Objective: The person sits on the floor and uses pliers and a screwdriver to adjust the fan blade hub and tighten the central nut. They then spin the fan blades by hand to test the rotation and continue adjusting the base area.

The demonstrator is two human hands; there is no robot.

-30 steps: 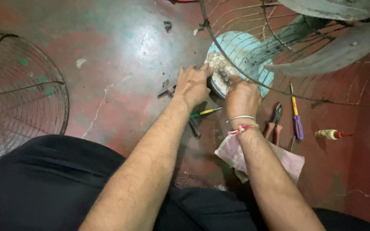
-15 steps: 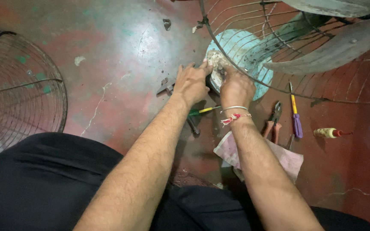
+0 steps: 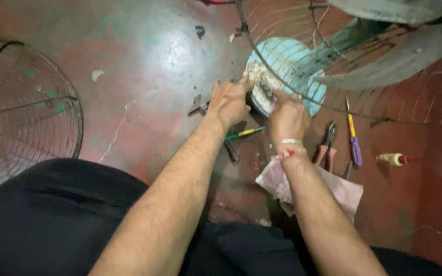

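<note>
Kneeling over the red floor [image 3: 144,61], we press both hands against the fan motor [image 3: 264,94]: left hand [image 3: 228,102] fingers curled on its edge, right hand [image 3: 287,117] fingers bent onto its face. Just behind our fingers lie a screwdriver [image 3: 244,134], pliers [image 3: 328,145] and a rag [image 3: 344,189]; whether either hand grips anything we cannot tell.

Worn, glossy red concrete floor [image 3: 144,56]
</note>
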